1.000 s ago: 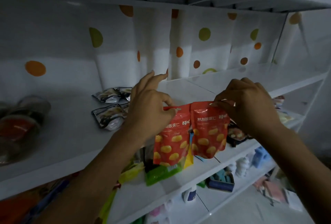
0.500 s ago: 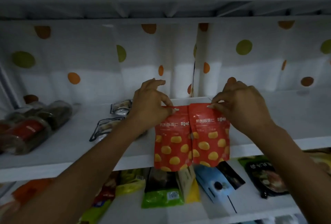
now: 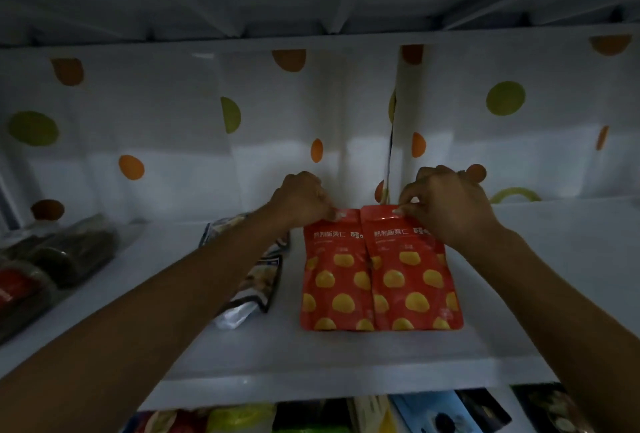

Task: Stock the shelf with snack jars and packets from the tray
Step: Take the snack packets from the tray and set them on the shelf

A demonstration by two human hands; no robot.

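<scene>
**Two red packets now down on the shelf**

Half a second ago the two packets hung over the front edge of the shelf (image 3: 346, 360); now they lie flat on its white board, further in, and both hands have gone in with them.

The left red packet (image 3: 332, 280) and the right red packet (image 3: 414, 280) are alike: glossy red pouches printed with rows of yellow blobs and a line of pale lettering near the top. They lie side by side with their inner edges touching, tops toward the spotted backing sheet (image 3: 166, 127).

The left grip (image 3: 302, 197) is closed, its curled fingers pinching the top left corner of the left red packet. The right grip (image 3: 446, 208) is closed too, thumb and fingers pinching the top edge of the right red packet.

Just left of the red pair, partly under the left forearm, lie silvery packets (image 3: 258, 280). Dark jars (image 3: 65, 256) lie on their sides at the shelf's far left. More packets (image 3: 242, 417) show on the shelf below.
</scene>
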